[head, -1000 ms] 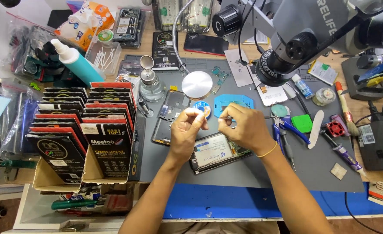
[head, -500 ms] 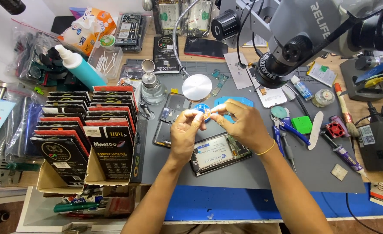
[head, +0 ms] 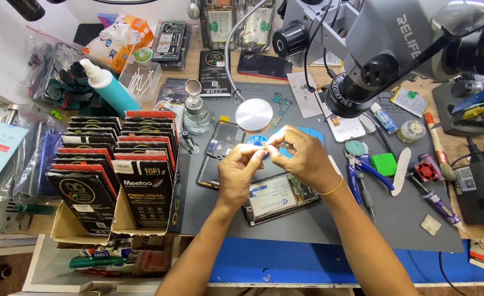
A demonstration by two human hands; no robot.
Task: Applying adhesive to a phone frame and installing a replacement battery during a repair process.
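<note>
two hands (head: 242,175), one opened phone (head: 280,197), one microscope (head: 373,49), two box stacks (head: 116,170)

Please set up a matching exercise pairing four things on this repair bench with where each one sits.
Things:
1. opened phone
2. squeeze bottle
3. green block
4. round silver disc

Places:
A. far left, lying tilted by the cotton swabs
B. right of the right hand, next to the blue-handled pliers
C. on the mat just under both hands
D. beyond the hands, at the end of the gooseneck

Pairs: 1-C, 2-A, 3-B, 4-D
</note>
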